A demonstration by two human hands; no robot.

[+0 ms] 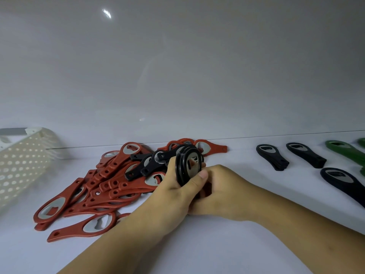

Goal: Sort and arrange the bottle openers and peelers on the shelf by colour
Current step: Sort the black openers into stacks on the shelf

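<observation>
Red bottle openers (92, 186) lay in a loose heap on the left half of the white shelf (217, 248) in the head view, handles pointing every which way, with a few loose black openers (145, 165) lying across the top of the heap. Both forearms reached in from the near edge, the left from the lower left and the right from the lower right, and the two hands met just right of the heap. The left hand (171, 192) had its back to the camera, its fingers curled round the far side of a stack of black bottle openers (187, 167), and a thumb lay against the lower rim of the nearest opener's metal face. The right hand (225, 192) was tucked against the left, knuckles up, its fingers curled in under the stack where the handles went down out of sight between the palms. The stack stood on edge, round heads up, rising above both hands and just in front of the heap's far end. Well apart to the right, three sorted black stacks (305, 155) lay flat on the shelf with their heads toward the back wall (177, 76), and green openers (341, 152) lay beyond them at the frame's edge. A white perforated basket (21, 167) sat at the far left, near the heap.
</observation>
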